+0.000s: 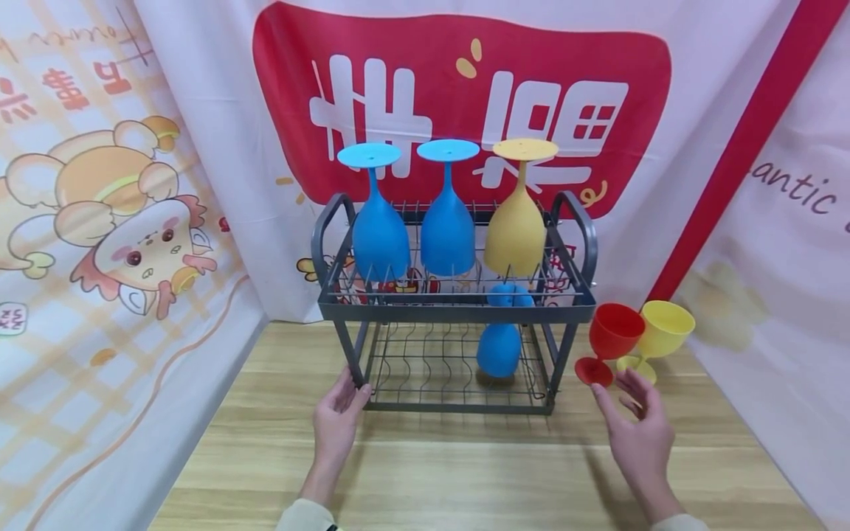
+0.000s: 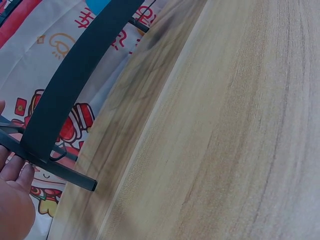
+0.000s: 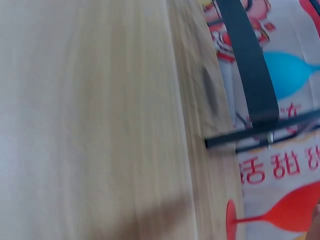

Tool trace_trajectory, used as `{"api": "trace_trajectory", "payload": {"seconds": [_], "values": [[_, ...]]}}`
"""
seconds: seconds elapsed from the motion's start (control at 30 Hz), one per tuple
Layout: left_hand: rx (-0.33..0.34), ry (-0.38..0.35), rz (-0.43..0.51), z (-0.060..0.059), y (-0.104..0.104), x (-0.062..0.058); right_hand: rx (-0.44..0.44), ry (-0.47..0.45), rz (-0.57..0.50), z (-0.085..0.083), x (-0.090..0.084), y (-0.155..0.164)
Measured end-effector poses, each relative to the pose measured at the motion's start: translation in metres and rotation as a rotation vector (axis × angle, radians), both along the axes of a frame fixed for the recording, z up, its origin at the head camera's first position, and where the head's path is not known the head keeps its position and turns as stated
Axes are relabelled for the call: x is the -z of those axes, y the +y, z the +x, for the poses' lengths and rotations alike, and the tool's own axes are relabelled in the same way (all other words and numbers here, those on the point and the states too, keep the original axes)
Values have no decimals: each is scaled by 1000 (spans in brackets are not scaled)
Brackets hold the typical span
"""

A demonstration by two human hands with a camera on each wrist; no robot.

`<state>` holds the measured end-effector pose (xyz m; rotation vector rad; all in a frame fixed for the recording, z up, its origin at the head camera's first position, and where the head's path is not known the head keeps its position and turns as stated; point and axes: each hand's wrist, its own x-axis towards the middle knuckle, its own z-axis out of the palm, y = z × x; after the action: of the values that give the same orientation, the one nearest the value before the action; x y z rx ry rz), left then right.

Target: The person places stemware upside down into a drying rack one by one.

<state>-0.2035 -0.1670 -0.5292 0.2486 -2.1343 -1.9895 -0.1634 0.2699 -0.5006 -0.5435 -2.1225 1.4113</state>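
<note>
My left hand (image 1: 339, 420) holds the lower left front post of a dark two-tier dish rack (image 1: 458, 316), thumb in front and fingers behind. In the left wrist view, fingertips (image 2: 25, 175) lie against the rack's frame. My right hand (image 1: 640, 435) reaches toward a red goblet (image 1: 616, 332), thumb and fingers parted beside its foot. A yellow goblet (image 1: 667, 328) stands upright right behind the red one. On the top tier, two blue goblets (image 1: 381, 236) and an orange-yellow goblet (image 1: 514, 228) are upside down. Another blue goblet (image 1: 499, 350) is upside down on the lower tier, at the right.
The rack stands on a wood-grain table (image 1: 465, 472). Behind it hangs a white printed cloth with a red panel (image 1: 458, 44), and further printed cloth (image 1: 133, 354) walls off both sides. Curved handles (image 1: 587, 236) rise at the rack's ends.
</note>
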Motion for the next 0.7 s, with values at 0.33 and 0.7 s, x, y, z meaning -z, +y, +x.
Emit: {"api": "trace_trajectory", "payload": {"seconds": [0.33, 0.7], "values": [[15, -19, 12, -1, 0, 0, 28, -212, -73, -40, 5, 32], [9, -22, 13, 0, 1, -3, -32, -270, -138, -73, 15, 50]]}}
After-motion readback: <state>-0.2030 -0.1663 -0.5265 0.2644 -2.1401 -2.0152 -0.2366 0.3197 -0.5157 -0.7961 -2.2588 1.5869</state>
